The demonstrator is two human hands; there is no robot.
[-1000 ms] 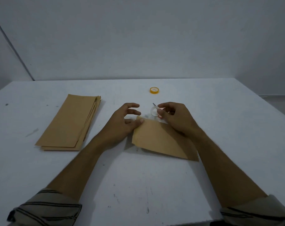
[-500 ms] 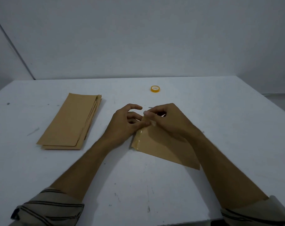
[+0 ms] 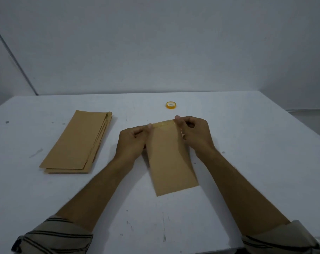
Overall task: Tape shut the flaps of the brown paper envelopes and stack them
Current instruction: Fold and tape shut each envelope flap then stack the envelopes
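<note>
Bare workroom (white table (image 3: 256, 143), blank wall (image 3: 155, 43))

Pinches the far corners of a long brown paper envelope (image 3: 171, 158): left hand (image 3: 132, 139) at one end of the glossy clear tape strip (image 3: 163, 124) along the far edge, right hand (image 3: 194, 133) at the other. Rests it lengthwise on the scuffed white table (image 3: 247, 162). Shows a stack of similar brown paper envelopes (image 3: 76, 142) well apart to the left, a small yellow tape roll (image 3: 171, 105) beyond the hands.
</note>
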